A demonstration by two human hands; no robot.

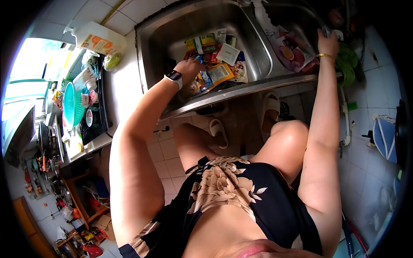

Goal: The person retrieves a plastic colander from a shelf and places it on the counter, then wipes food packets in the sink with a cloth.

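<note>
My left hand [189, 71], with a watch [174, 76] at its wrist, reaches into the large steel sink basin [161, 43]. Its fingers are closed at the left side of a heap of food packets, with a bit of blue at the fingertips; what they grip is unclear. The heap holds a green and yellow packet [201, 44], a white sachet [228, 54] and an orange-yellow packet [220, 74]. Beyond the smaller basin's right edge, my right hand [328, 43] is closed around something greyish that I cannot make out. A pink and white printed bag [294, 49] lies in that smaller basin.
A large white jug with an orange label [101, 38] stands on the left counter. Further left are a turquoise basket [74, 105] and several small cups. A green cloth [347, 62] hangs beside the sink's right end, above a white pipe [345, 116].
</note>
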